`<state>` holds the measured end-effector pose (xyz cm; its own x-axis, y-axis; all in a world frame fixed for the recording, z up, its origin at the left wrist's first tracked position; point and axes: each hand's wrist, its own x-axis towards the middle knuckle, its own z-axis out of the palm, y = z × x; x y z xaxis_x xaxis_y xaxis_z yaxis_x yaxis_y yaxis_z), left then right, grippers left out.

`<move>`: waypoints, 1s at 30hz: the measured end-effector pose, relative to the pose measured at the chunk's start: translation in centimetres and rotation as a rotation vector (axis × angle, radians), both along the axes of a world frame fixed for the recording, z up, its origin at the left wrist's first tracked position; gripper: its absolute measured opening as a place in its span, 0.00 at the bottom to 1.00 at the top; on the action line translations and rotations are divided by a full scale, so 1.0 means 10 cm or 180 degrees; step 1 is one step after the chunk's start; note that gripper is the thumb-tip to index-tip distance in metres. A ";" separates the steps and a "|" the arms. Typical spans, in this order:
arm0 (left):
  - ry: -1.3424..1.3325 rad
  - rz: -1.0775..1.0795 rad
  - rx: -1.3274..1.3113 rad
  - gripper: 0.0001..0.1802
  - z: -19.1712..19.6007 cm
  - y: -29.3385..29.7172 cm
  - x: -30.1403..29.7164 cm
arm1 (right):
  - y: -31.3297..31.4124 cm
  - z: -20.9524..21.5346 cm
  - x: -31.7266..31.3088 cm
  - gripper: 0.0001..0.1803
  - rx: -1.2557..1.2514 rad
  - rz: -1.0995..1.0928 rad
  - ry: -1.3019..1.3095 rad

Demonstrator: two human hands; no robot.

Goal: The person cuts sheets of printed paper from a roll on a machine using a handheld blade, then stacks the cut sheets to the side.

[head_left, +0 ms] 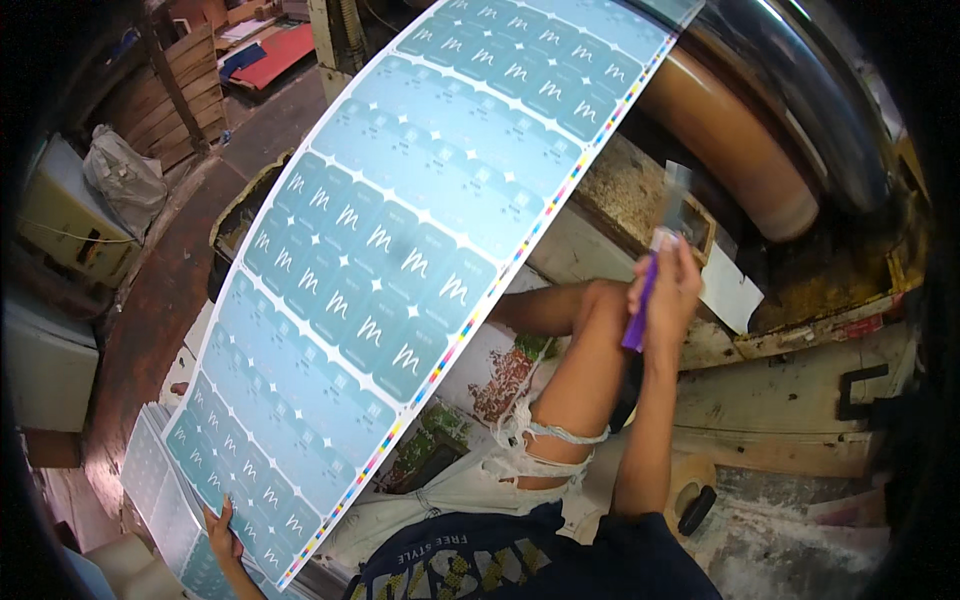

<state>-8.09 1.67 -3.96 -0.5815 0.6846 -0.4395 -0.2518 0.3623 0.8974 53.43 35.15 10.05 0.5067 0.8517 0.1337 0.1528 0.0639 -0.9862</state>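
– L hand [222,535]?
– I'm pinching the sheet [370,265] by its edge, approx 8 o'clock; sheet's running up to 12–1.
– R hand [670,288]?
– I'm gripping a purple tool [641,310] at 3, w/ roller [735,150] showing at 2.

Long printed sheet [365,235] in alternating pale blue and teal bands with white squiggles, edged by a rainbow-chequered strip [545,212]; purple tool [642,310]; orange-brown roller [735,145]; navy shirt [610,560].

A single wide fisheye view looks steeply down from head height, the dark shirt [600,565] close at its lower edge, the left hand [224,532] and right hand [670,285] both in frame.
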 end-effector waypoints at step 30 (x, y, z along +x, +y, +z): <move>0.0161 0.0264 -0.1188 0.27 0.29 -0.62 -0.01 | 0.95 -0.10 0.22 0.22 0.0483 0.0554 -0.2717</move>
<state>-8.17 -4.52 -1.02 -0.6556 0.4326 -0.6189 -0.2528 0.6467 0.7197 55.58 44.64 9.05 0.0472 0.8498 0.5250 0.8091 0.2757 -0.5189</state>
